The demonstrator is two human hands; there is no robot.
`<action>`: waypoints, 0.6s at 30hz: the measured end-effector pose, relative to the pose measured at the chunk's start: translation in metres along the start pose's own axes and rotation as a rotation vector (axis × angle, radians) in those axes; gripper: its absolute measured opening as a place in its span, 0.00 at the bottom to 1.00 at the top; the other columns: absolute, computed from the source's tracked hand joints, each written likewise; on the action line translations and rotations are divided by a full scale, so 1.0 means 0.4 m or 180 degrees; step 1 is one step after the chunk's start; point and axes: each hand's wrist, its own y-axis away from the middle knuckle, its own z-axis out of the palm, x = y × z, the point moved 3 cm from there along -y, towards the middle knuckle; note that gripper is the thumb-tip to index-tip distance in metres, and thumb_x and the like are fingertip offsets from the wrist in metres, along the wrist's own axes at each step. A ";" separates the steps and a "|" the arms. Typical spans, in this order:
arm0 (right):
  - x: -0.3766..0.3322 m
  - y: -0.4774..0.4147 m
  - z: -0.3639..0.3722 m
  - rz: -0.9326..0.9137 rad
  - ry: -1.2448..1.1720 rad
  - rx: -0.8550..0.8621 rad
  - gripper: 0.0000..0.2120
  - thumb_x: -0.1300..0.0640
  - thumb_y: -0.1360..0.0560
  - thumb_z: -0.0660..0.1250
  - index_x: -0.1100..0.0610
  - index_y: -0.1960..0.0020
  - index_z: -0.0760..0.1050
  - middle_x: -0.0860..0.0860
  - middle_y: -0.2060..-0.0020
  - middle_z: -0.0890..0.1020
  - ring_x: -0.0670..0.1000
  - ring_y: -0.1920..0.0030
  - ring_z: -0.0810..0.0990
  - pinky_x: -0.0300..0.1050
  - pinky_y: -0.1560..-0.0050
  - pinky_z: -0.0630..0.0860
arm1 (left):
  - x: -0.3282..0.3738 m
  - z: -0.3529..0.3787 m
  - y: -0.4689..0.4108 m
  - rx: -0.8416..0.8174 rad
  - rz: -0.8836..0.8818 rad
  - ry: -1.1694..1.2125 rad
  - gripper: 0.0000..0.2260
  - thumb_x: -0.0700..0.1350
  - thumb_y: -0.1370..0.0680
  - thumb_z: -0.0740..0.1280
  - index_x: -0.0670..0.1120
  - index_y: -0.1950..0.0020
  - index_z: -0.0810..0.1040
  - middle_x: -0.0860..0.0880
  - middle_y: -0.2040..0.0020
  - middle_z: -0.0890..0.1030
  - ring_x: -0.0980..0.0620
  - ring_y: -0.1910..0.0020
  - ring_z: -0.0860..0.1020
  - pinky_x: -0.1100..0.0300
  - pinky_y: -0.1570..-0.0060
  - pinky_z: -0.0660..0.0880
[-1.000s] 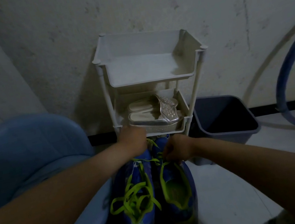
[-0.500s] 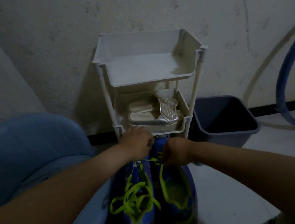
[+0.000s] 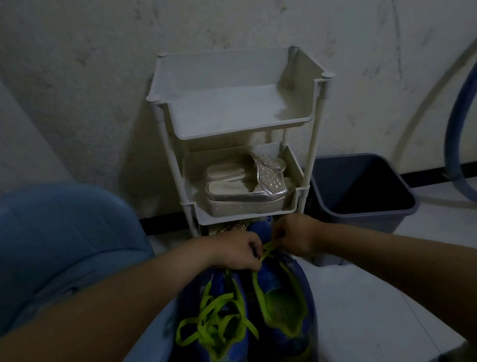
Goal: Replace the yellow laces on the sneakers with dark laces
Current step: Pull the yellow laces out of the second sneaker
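Observation:
Two blue sneakers stand side by side on the floor, toes toward the rack. The left sneaker (image 3: pixel 221 351) carries a loose tangle of yellow-green laces (image 3: pixel 212 314) over its tongue. The right sneaker (image 3: pixel 289 324) shows its open yellow-lined mouth, and a yellow lace (image 3: pixel 266 252) stretches across near its toe end. My left hand (image 3: pixel 236 253) and my right hand (image 3: pixel 295 236) are close together over that toe end, each pinching this lace. No dark laces are visible.
A white tiered plastic rack (image 3: pixel 241 129) stands against the wall just beyond the sneakers, with silver sandals (image 3: pixel 248 188) on its middle shelf. A dark bin (image 3: pixel 361 188) sits to the right, a blue tub (image 3: pixel 38 255) to the left, a blue hose (image 3: pixel 460 118) far right.
Both hands have moved closer together over the right sneaker's toe end, and the lace between them is now shorter and raised.

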 end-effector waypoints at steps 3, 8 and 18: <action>0.020 0.001 -0.006 0.0170 -0.0021 0.0032 0.07 0.55 0.23 0.65 0.56 0.52 0.80 0.54 0.51 0.82 0.53 0.51 0.80 0.49 0.47 0.78 | 0.004 0.002 -0.008 0.0042 -0.0043 0.0042 0.10 0.49 0.28 0.71 0.55 0.46 0.79 0.61 0.58 0.75 0.59 0.58 0.74 0.64 0.57 0.72; 0.013 -0.002 0.002 0.0078 0.0253 -0.0014 0.09 0.54 0.22 0.63 0.56 0.47 0.80 0.54 0.47 0.82 0.52 0.48 0.79 0.45 0.48 0.76 | 0.000 0.010 -0.022 0.0427 0.0019 -0.0081 0.05 0.49 0.26 0.70 0.51 0.51 0.83 0.58 0.56 0.81 0.58 0.54 0.78 0.64 0.53 0.73; -0.025 0.012 0.006 -0.0447 0.0444 -0.0150 0.14 0.45 0.22 0.65 0.53 0.47 0.83 0.52 0.53 0.83 0.49 0.53 0.80 0.45 0.50 0.76 | -0.007 0.009 -0.027 0.0536 0.0142 -0.0185 0.03 0.48 0.26 0.70 0.50 0.57 0.82 0.55 0.61 0.79 0.57 0.58 0.76 0.63 0.58 0.70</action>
